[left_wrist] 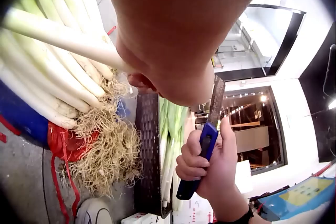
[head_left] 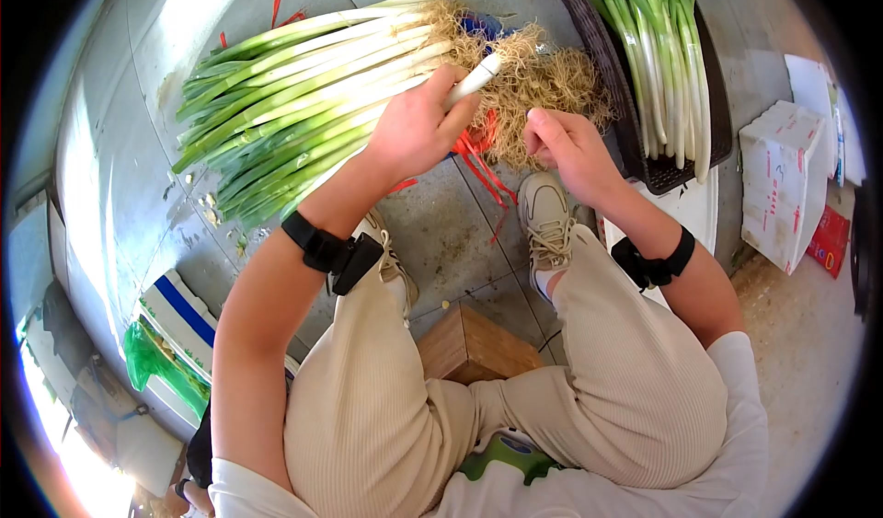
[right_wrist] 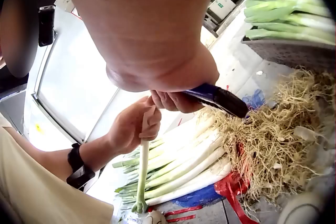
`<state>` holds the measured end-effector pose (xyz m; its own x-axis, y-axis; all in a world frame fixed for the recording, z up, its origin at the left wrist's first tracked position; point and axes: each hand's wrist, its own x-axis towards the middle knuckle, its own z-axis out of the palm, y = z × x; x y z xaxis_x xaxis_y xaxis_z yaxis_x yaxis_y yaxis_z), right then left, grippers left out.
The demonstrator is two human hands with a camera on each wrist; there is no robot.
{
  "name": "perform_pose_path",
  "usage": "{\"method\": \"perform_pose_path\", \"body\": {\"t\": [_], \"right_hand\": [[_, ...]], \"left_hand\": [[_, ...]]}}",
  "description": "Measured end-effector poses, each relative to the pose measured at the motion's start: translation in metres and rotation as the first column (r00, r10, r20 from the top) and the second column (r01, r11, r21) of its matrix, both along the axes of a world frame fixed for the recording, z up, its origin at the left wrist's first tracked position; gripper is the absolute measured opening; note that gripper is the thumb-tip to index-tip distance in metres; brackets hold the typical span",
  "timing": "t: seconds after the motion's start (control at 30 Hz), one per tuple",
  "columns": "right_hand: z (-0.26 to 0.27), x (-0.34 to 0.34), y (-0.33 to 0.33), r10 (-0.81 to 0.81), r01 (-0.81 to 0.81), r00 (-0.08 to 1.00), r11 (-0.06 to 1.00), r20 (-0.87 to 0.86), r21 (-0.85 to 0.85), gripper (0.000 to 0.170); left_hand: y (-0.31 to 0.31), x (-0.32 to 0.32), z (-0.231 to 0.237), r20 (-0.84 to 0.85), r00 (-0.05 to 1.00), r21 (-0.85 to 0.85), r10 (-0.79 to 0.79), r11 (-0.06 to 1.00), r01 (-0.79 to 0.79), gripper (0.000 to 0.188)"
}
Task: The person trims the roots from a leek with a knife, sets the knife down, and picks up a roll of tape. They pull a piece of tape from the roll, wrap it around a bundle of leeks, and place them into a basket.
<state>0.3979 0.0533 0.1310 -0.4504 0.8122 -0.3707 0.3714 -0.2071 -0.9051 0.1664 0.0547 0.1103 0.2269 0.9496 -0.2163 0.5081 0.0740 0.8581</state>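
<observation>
My left hand (head_left: 421,124) grips a leek (head_left: 475,80) near its white end, where no roots show in the head view. In my right hand (left_wrist: 212,174) is a blue-handled cutter (left_wrist: 208,142), its stained blade pointing up beside my left forearm in the left wrist view. The right wrist view shows the dark end of the handle (right_wrist: 223,99) sticking out of my right fist. Beneath my left hand lies a pile of leeks (head_left: 303,95), with a mass of tangled roots (head_left: 561,86) at its right side.
A dark basket (head_left: 625,122) holding leeks stands at the right, near a white box (head_left: 782,182). Red ties (head_left: 483,164) lie by the roots. My shoes (head_left: 547,219) and a wooden block (head_left: 474,343) are below, with a green bag (head_left: 161,366) at lower left.
</observation>
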Motion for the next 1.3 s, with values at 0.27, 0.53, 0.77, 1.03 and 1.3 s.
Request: {"method": "perform_pose_path", "body": {"t": [0.27,0.53,0.77,1.03,1.3], "right_hand": [[-0.01,0.0,0.005,-0.088,0.086,0.981,0.996,0.174,0.022,0.057],[-0.021,0.002,-0.001,-0.146,0.141,0.982,0.989,0.116,0.049,0.053],[-0.029,0.012,-0.006,-0.185,0.178,0.972,0.982,0.143,0.066,0.053],[-0.028,0.013,-0.006,-0.168,0.16,0.958,0.986,0.233,0.051,0.057],[-0.032,0.012,-0.008,-0.139,0.127,0.956,0.99,0.26,0.063,0.058]], "left_hand": [[0.0,0.018,-0.013,-0.038,0.998,0.069,-0.047,0.996,0.05,0.035],[-0.003,0.032,-0.01,0.002,0.999,-0.019,-0.049,0.999,0.049,0.035],[-0.006,0.035,-0.015,-0.009,1.0,0.007,-0.005,1.0,0.005,0.043],[-0.002,0.03,-0.013,-0.061,0.998,-0.062,-0.027,0.998,0.024,0.06],[-0.004,0.029,-0.012,-0.054,0.998,-0.1,-0.039,0.994,0.033,0.065]]}}
